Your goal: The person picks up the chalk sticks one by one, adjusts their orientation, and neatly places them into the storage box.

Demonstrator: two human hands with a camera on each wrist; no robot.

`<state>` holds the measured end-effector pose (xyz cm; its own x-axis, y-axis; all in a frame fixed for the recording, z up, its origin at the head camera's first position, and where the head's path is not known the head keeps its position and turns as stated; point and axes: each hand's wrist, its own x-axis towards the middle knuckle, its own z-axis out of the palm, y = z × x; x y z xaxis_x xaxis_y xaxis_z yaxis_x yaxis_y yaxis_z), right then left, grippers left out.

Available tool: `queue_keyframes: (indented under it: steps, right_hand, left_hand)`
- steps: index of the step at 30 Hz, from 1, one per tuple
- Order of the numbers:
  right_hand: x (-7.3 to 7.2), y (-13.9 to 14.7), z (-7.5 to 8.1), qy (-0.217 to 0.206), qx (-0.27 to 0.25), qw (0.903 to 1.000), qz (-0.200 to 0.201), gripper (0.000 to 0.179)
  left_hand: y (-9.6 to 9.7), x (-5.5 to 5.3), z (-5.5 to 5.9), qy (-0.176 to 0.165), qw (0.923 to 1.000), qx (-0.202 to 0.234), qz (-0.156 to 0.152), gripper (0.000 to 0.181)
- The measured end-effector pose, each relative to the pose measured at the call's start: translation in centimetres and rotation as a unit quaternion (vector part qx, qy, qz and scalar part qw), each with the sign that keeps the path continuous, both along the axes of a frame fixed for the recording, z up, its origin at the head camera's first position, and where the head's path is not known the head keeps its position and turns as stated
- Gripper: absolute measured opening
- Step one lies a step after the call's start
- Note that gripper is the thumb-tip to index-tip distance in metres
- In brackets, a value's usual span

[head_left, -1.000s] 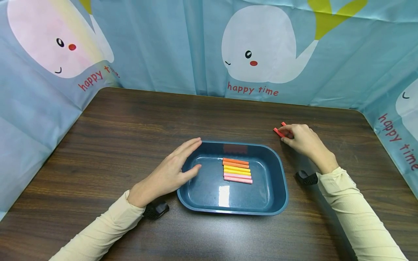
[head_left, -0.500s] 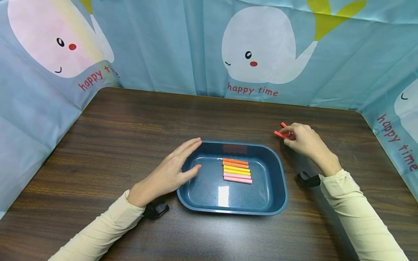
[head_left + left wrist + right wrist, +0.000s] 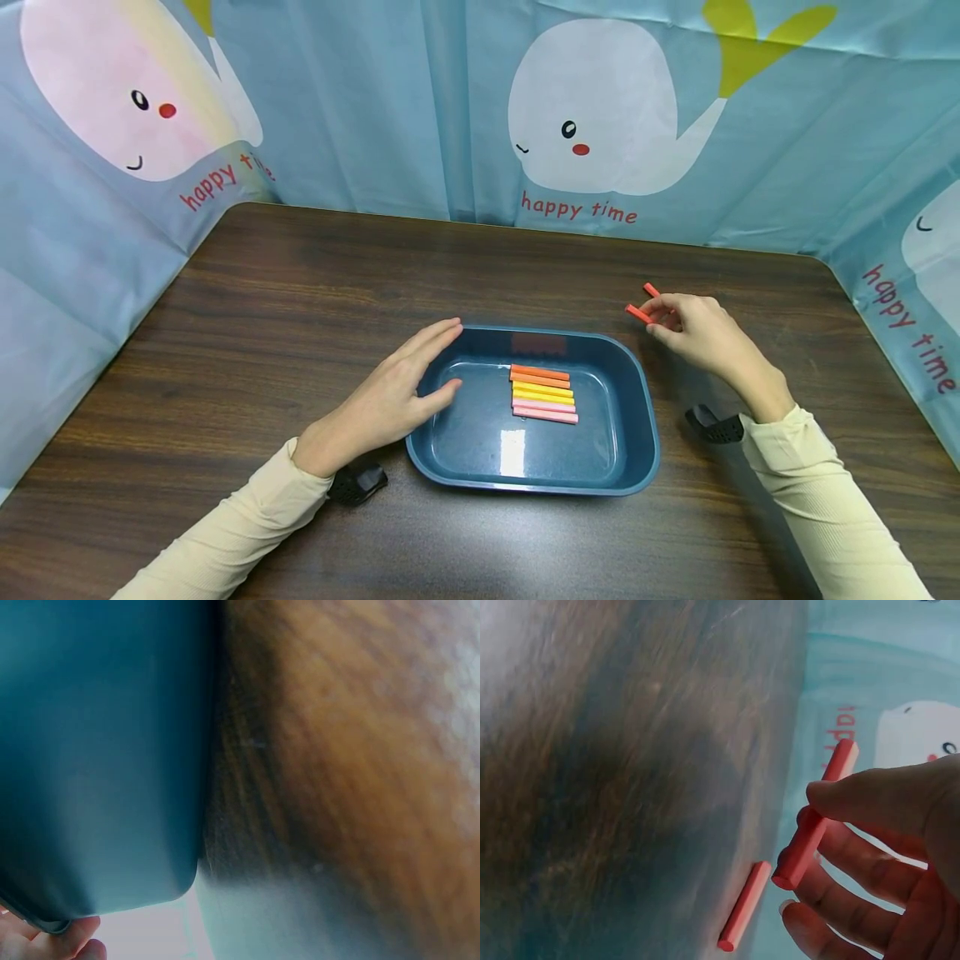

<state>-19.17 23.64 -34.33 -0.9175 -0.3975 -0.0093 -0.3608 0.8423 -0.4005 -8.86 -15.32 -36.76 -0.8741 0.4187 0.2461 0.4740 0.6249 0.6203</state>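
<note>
My right hand point(image 3: 697, 332) pinches a red chalk stick point(image 3: 832, 780) between thumb and fingers, held just above the table. Below it, a second red chalk stick point(image 3: 745, 906) lies on the tabletop; in the head view its far end point(image 3: 651, 289) shows past the fingers. At the left side of a blue tray point(image 3: 645, 433), my left hand point(image 3: 378, 408) rests with straight fingers along the rim and the thumb over the inside. Several chalk sticks lie side by side in the tray: orange point(image 3: 540, 372), yellow point(image 3: 542, 392) and pink point(image 3: 545, 414).
The tray stands on a dark wood-grain table point(image 3: 337, 283). Behind and beside the table hangs a light blue curtain point(image 3: 390, 108) printed with whales. Black wrist devices sit under both wrists, the left one point(image 3: 360, 483) close to the tray.
The right hand has drawn slightly toward the person, bringing one red chalk stick away from the other. The left hand and the tray stay in place.
</note>
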Motion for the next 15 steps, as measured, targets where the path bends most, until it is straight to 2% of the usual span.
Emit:
queue_keyframes:
  steps: [15]
  right_hand:
    - [2.5,-0.4,1.4,0.075,-0.04,0.9961,0.026,0.023]
  left_hand:
    - [0.0,0.0,0.0,0.001,1.0,-0.003,0.001,0.064]
